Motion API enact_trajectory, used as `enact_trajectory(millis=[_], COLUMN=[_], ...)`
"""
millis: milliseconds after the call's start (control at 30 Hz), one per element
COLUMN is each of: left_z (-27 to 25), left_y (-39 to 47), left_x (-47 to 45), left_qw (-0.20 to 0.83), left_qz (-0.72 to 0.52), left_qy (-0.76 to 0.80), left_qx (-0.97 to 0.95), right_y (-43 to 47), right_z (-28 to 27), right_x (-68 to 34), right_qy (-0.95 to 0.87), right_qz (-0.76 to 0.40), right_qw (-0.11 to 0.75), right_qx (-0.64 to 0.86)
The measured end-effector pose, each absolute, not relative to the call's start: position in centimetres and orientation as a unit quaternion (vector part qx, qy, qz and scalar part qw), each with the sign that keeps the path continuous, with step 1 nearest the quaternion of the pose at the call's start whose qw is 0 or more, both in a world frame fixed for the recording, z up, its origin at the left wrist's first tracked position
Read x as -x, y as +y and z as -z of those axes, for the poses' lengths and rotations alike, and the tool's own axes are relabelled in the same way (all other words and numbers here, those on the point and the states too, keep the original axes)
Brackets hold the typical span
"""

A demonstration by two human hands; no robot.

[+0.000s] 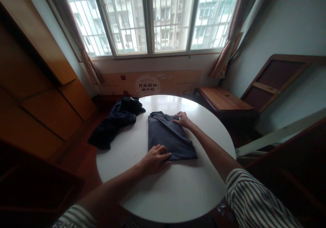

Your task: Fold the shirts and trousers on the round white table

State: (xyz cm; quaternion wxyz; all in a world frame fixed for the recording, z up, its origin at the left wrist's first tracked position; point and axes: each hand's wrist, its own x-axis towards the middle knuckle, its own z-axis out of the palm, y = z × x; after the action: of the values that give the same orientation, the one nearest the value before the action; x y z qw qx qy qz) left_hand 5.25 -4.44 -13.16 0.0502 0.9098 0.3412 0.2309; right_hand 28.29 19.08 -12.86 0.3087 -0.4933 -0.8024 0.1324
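Note:
A dark grey-blue folded shirt (170, 138) lies on the white round table (122, 173), its collar end towards the window. At the shirt's near left corner, my left hand (156, 159) has its fingers bent over the hem and the thumb low at the edge. My right hand (183, 120) is at the far right edge, thumb and forefinger pinching the cloth. A few loose creases run across the shirt towards its right side. What lies under my fingertips is partly hidden.
A crumpled dark garment (115, 122) hangs over the table's left edge. Beyond the table's far right stands a wooden stool or bench (225, 98), with a wooden chair back (276, 78) by the wall. Orange cabinets (51, 109) stand left; a barred window (168, 17) lies ahead.

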Motion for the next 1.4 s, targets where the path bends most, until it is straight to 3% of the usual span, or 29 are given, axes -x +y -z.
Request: enact_trajectory(millis=[600, 1033, 1400], left_z=[13.5, 13.5, 13.8], left_y=[-4.5, -4.5, -4.7], left_x=[-5.3, -5.3, -5.4], left_qw=[0.043, 0.041, -0.004], left_qz=[-0.224, -0.222, -0.194], left_qy=[0.341, 0.342, 0.322], left_qx=[-0.912, -0.912, -0.927], right_y=[20.0, 21.9, 23.0], right_z=[16.0, 14.5, 13.3], right_x=[-29.1, -27.8, -27.8], right_qy=[-0.7, -0.729, -0.711], right_qz=[-0.194, -0.236, -0.278], right_qw=[0.441, 0.382, 0.398], right_qx=[0.527, 0.517, 0.509])
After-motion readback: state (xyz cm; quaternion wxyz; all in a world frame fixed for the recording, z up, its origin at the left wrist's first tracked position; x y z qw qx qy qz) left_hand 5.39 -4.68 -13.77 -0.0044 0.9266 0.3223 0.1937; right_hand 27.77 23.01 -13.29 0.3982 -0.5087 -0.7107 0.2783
